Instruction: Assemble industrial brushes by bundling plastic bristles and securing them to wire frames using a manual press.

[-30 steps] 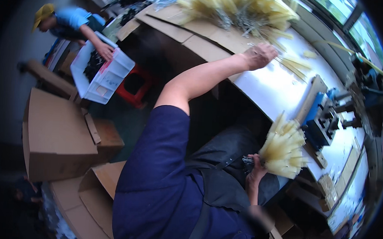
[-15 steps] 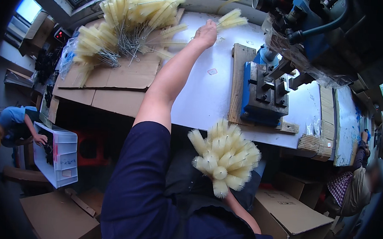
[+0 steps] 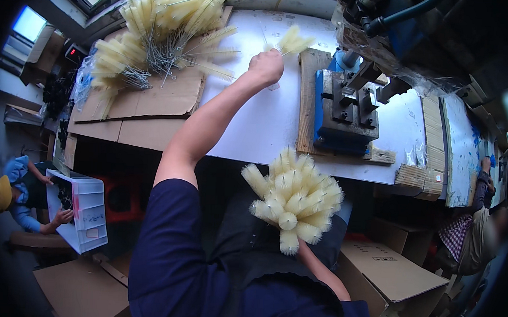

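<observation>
My left hand (image 3: 266, 66) reaches out over the white table (image 3: 267, 125) and is closed on a pale yellow bottle brush (image 3: 293, 41) by its wire stem. Down by my lap, my right hand is hidden behind the bunch of yellow brushes (image 3: 295, 198) it holds, bristle heads pointing up; only its forearm shows. A big heap of the same brushes (image 3: 157, 33) lies on flattened cardboard (image 3: 147, 104) at the table's far left.
A blue press fixture (image 3: 345, 109) on a wooden board stands to the right of my left hand. Cardboard boxes (image 3: 388, 274) sit on the floor. At left, a person in blue holds a white plastic crate (image 3: 81, 212). Another person sits at far right.
My view has swung round to face the table squarely. My left hand has lifted a single brush off the table beside the fixture. The bunch in my right hand stays by my lap.
</observation>
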`<act>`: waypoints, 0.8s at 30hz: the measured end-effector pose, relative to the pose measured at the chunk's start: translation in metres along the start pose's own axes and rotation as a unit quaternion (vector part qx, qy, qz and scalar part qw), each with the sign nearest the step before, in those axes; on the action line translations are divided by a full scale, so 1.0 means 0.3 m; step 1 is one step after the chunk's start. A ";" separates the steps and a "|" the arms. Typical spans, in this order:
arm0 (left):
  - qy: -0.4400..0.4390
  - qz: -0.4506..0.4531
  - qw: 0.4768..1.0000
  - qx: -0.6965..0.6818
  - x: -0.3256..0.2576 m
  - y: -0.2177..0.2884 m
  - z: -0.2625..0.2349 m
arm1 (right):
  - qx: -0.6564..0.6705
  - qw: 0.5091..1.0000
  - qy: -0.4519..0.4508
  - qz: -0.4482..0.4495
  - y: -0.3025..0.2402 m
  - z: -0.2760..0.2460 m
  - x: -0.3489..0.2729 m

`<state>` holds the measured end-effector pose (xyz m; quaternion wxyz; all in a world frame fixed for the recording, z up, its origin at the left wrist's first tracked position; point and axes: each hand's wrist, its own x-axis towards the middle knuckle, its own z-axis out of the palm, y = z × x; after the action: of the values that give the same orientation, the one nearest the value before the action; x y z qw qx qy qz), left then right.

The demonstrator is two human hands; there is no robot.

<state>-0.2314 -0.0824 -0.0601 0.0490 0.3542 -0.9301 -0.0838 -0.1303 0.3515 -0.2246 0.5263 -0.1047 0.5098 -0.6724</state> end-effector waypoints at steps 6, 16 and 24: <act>-0.090 -0.086 0.970 -0.209 -0.169 -0.087 -0.199 | -0.018 0.999 -0.025 0.006 -0.008 0.087 -0.080; 0.047 0.215 0.975 -0.031 -0.080 -0.145 -0.010 | -0.101 0.988 0.039 -0.107 0.136 0.045 -0.041; -0.072 0.240 0.961 -0.115 -0.005 -0.177 0.033 | -0.075 0.983 0.061 -0.154 -0.029 0.146 -0.034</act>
<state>-0.1973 -0.1193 -0.0800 0.0406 0.1055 -0.9729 -0.2016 -0.1015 0.3340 -0.1936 0.3752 -0.1798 0.5678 -0.7103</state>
